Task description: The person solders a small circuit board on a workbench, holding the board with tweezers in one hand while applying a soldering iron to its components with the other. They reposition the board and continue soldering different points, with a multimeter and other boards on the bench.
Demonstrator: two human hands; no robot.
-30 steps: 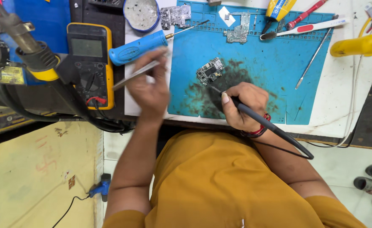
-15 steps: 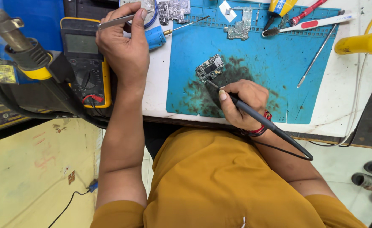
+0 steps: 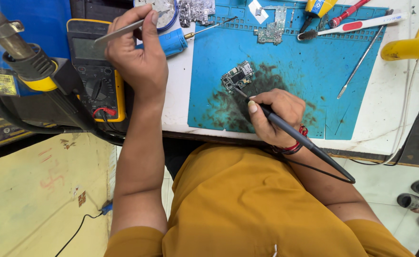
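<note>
My right hand (image 3: 277, 114) grips a black soldering iron (image 3: 304, 140) like a pen. Its tip touches a small circuit board (image 3: 237, 76) lying on the blue work mat (image 3: 309, 71). My left hand (image 3: 138, 57) is raised over the yellow multimeter (image 3: 97, 71) and pinches metal tweezers (image 3: 119, 32), whose tips point up toward a round tin (image 3: 164, 9) at the table's far edge.
A blue-handled screwdriver (image 3: 171, 43) lies beside my left hand. More circuit boards (image 3: 273, 26), a brush (image 3: 352, 26), a thin metal probe (image 3: 359, 64) and pliers lie at the mat's far side. A hot-air nozzle (image 3: 24, 57) stands at left, a yellow tool (image 3: 409, 47) at right.
My left hand has lifted the tweezers from the table near the mat up over the multimeter toward the round tin. My right hand stays with the iron on the small board.
</note>
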